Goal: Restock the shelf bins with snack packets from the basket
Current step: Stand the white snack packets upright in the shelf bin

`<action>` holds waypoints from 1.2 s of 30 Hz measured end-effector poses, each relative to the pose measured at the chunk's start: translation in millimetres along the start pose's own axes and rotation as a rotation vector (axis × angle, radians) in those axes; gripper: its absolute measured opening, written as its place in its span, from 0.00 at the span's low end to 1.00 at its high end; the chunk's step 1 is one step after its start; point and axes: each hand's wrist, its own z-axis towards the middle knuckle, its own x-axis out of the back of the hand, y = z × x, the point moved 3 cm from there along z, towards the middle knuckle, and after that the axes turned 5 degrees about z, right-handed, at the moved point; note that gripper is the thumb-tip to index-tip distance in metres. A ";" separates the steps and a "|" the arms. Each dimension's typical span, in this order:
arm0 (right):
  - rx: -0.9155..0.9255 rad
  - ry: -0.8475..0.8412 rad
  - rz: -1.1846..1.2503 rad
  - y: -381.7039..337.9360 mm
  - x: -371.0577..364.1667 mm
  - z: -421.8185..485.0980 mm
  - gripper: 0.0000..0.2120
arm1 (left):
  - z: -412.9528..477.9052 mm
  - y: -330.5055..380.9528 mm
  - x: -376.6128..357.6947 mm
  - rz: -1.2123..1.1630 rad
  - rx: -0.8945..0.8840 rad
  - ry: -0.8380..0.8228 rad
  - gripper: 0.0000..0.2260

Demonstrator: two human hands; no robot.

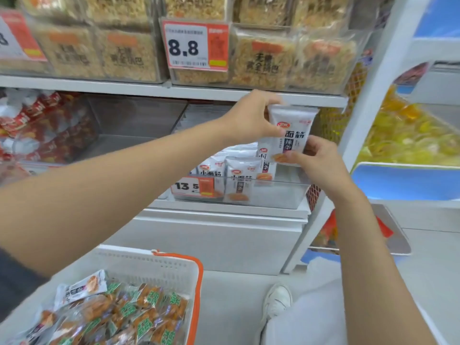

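I hold a white snack packet point(292, 131) upright above a clear shelf bin point(281, 195) on the middle shelf. My left hand point(251, 118) pinches its top left edge. My right hand point(316, 160) grips its bottom right corner. Several matching white packets point(239, 180) stand in the bin below it. At the bottom left sits a white basket point(159, 267) with an orange rim; it holds one white packet point(79, 287) and several orange-and-green snack packets point(129, 317).
The upper shelf carries clear bins of beige rice-cracker packs point(263, 58) with an 8.8 price tag point(195, 46). Red packets point(37, 128) fill a bin at left, beside a see-through bin point(129, 125). A white upright point(368, 100) stands right. My shoe point(276, 302) is on the floor.
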 end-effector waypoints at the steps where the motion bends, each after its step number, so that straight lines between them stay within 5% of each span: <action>1: -0.015 0.017 -0.060 9.0 -0.5 5.4 0.10 | 4.8 -2.5 -6.8 0.054 -0.004 -0.016 0.10; 8: -0.174 0.003 -0.370 48.0 -20.6 31.3 0.14 | 20.2 -49.5 -43.8 0.215 0.104 -0.038 0.14; 12: -0.250 -0.109 -0.498 60.5 -30.3 41.7 0.06 | 26.2 -70.1 -53.6 0.407 0.155 -0.142 0.13; 19: -0.350 -0.071 -0.628 76.6 -36.7 51.3 0.09 | 30.1 -86.1 -59.0 0.308 0.228 -0.061 0.19; 28: -0.447 -0.022 -0.626 72.2 -42.3 46.7 0.08 | 25.3 -91.8 -55.1 0.228 0.232 0.007 0.07; 32: -0.385 0.086 -0.542 63.0 -35.0 43.0 0.05 | 21.3 -91.5 -54.6 0.225 0.225 0.000 0.14; 36: -0.171 0.272 -0.468 42.1 -29.9 33.8 0.21 | 2.7 -84.2 -41.3 0.274 0.161 0.118 0.14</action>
